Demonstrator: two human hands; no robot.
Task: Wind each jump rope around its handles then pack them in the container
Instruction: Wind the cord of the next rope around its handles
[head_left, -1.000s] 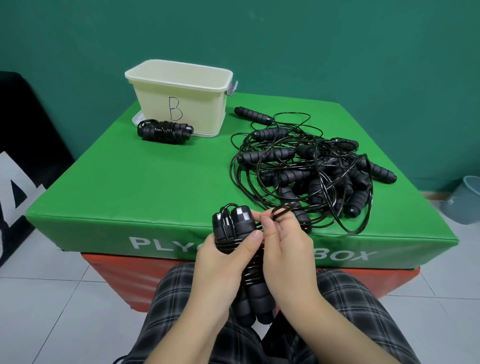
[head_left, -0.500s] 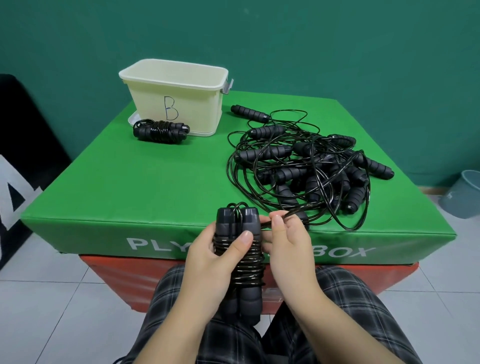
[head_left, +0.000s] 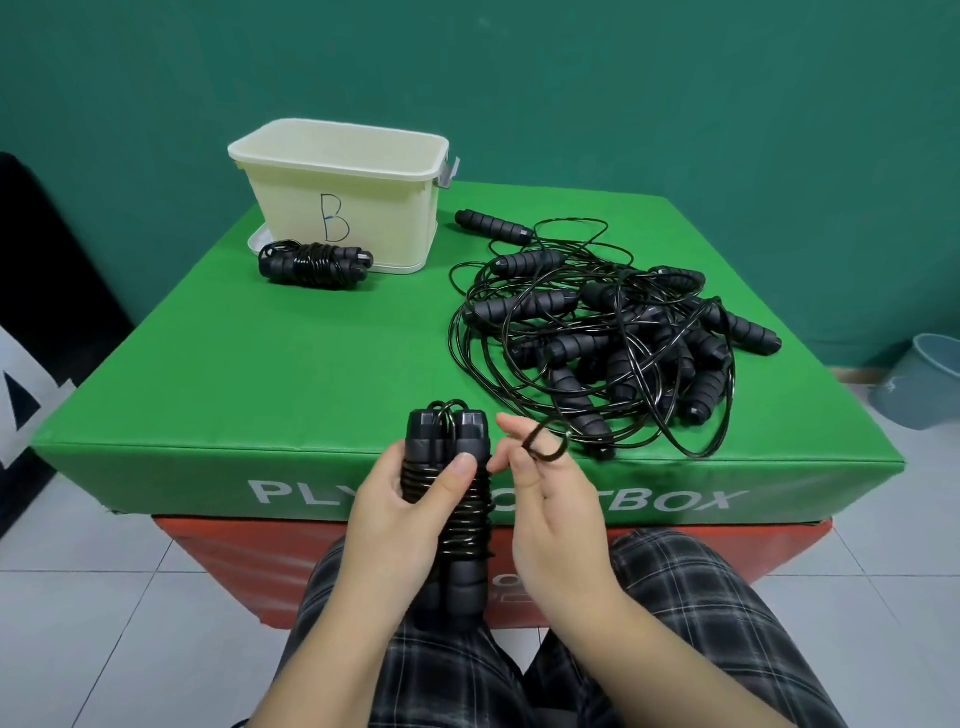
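My left hand grips a pair of black jump-rope handles held upright over my lap, with the thumb pressed on the cord coiled around them. My right hand pinches the last small loop of cord just right of the handle tops. A wound jump rope lies in front of the cream container marked B at the back left of the green box. A tangled pile of black jump ropes covers the right side.
The green plyo box stands on an orange one on a tiled floor. A blue-grey bin sits on the floor at the right. A white lid lies under the container. My checked trousers fill the bottom.
The handles were turned more upright in my left hand. My right hand moved right and apart from the bundle, drawing out the remaining cord loop.
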